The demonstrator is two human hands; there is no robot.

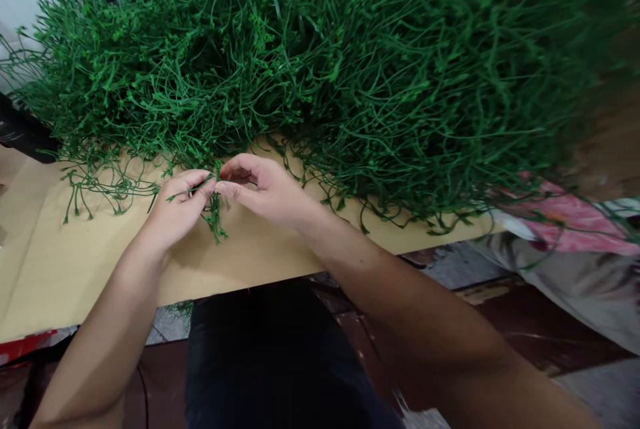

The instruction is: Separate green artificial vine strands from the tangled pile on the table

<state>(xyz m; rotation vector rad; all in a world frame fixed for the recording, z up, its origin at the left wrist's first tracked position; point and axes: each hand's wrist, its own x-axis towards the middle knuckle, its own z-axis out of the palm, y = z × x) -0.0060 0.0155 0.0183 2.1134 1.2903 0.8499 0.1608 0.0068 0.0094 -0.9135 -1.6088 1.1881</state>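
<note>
**Green sprig pinched between both hands over cardboard**

Here, a small green plastic sprig (214,206) is held at the centre left of the frame, just above a sheet of brown cardboard (75,262). The left hand (180,206) is curled nearly closed, its thumb and fingers pinched on the sprig's left end. The right hand (265,189) is likewise closed at the fingertips on the same sprig, the two hands touching at the tips, while its remaining fingers are arched loosely above. Short strands are seen dangling below the pinch point.

The upper half of the frame is filled by a large heap of artificial green stems (320,62), piled on the far part of the cardboard, its loose ends trailing just beside the hands. A pink patterned cloth (565,216) is seen at the right edge, below the heap.
</note>
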